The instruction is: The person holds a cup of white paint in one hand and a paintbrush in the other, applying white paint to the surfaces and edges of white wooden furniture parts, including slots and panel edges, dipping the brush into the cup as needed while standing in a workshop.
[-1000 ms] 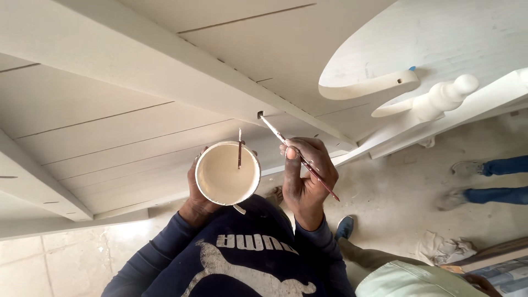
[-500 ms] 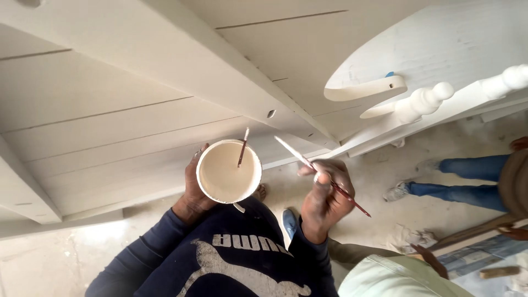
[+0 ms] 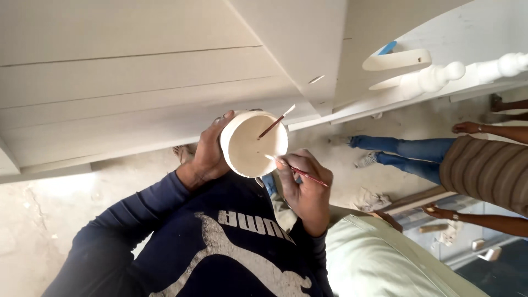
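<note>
Gripping a round white cup (image 3: 254,144) of pale cream paint, left hand (image 3: 209,151) wraps its side, below the cream wooden panels (image 3: 137,82). Right hand (image 3: 308,187) pinches a thin red-handled brush (image 3: 297,169), tip probably dipped inside. Second brush (image 3: 276,122) rests in cup.

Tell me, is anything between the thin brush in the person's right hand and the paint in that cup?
Nothing visible. The right hand holds the thin brush with its tip already over the open cup, held by the left hand. A second brush leans inside, clear of it.
</note>
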